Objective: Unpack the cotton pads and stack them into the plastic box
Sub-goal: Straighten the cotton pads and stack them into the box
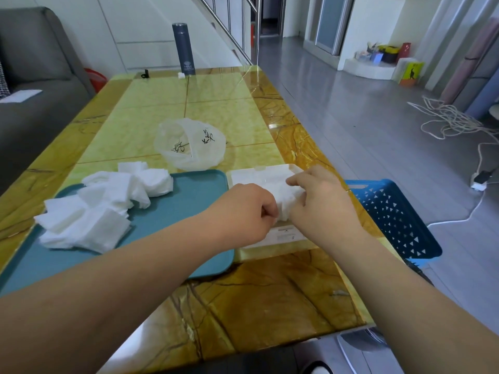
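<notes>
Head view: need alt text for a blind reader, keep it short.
Both hands, left hand and right hand, hold a wad of cotton pads over a white plastic box on a yellow marble table. Left of it, a teal tray carries loose pads; an opened plastic bag lies behind, and a blue basket sits at the right.

A dark flask (184,48) stands far beyond the hands, a blue basket (397,217) just right of them.
</notes>
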A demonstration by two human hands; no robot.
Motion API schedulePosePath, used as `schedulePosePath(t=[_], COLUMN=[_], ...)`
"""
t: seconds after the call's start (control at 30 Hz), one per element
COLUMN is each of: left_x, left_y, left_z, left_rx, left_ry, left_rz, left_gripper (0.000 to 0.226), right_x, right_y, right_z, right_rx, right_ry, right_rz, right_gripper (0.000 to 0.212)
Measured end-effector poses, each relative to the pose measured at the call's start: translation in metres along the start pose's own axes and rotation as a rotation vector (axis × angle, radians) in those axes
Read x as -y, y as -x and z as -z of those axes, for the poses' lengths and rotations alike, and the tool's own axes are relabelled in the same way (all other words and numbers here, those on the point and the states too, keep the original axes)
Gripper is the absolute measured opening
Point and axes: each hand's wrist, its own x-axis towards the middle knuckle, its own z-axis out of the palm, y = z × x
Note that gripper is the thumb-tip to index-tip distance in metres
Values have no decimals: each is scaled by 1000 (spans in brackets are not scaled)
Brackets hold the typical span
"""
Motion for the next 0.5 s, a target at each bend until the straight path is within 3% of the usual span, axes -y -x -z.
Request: schedulePosePath(t=[0.1,0.2,0.33,0.5], left_x=[3,6,6,7], left_y=[-5,-8,-11,-10], left_z=[0,-2,-1,0], left_rx=[21,21,38,34], left_ry=[61,66,79,98], left_rz=[20,16,13,0], left_gripper=[12,10,11,11], right_x=[-2,3,5,5], right_y=[-3,-3,-3,-7], right_z=[-2,-7,-21,-27], right_rx=[-23,203,328,383], right_ry=[98,150,261,298], right_rz=[18,-93,-34,-72], right_gripper=[37,10,56,78])
